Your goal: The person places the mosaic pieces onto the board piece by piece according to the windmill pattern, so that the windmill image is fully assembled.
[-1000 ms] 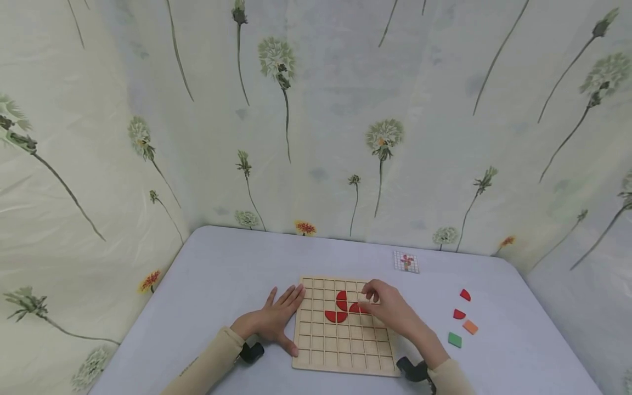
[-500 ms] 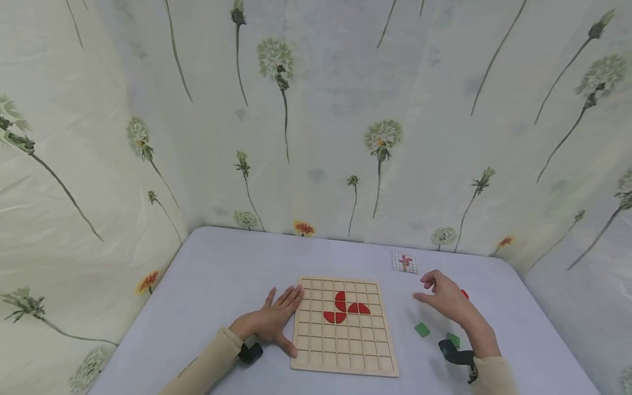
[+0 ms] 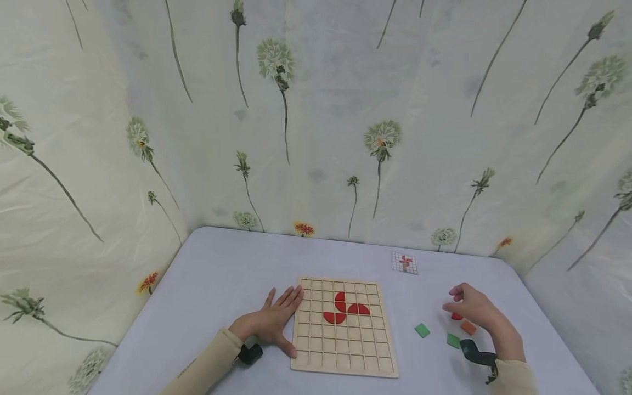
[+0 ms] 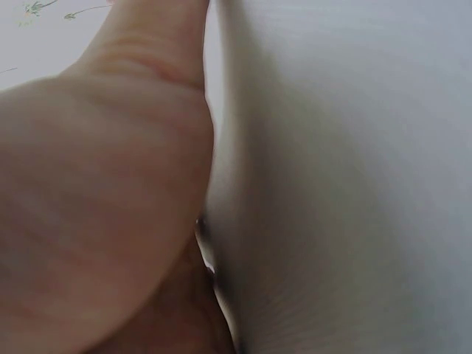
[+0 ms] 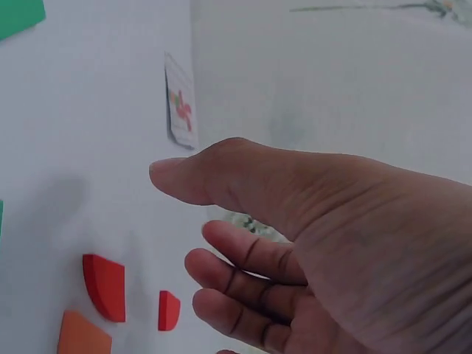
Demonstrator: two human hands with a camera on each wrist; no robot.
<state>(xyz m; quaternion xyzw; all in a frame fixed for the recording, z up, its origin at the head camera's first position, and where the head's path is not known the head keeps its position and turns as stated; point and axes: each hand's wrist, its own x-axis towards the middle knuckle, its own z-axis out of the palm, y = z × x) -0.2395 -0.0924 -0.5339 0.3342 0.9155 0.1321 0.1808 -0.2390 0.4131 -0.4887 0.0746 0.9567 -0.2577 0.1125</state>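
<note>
My left hand [image 3: 271, 323] lies with spread fingers at the left edge of a wooden grid board [image 3: 345, 348], fingertips and thumb touching it. Red quarter-circle tiles [image 3: 340, 302] sit in several of the board's squares. To the right of the board, my right hand [image 3: 476, 307] hovers over loose tiles, fingers loosely bent, thumb apart from them, holding nothing. A red tile [image 3: 456, 316] shows just below its fingers in the head view. Two red quarter-circle tiles [image 5: 105, 287] appear in the right wrist view, apart from the hand.
An orange square tile [image 3: 468, 328] and two green square tiles [image 3: 422, 329] lie on the white table right of the board. A small pattern card [image 3: 405, 263] lies farther back. A flower-print curtain [image 3: 316, 137] stands behind the table.
My right hand has moved right, off the board and over the loose tiles, uncovering red tiles on the board and a green tile beside it. My left hand stays put.
</note>
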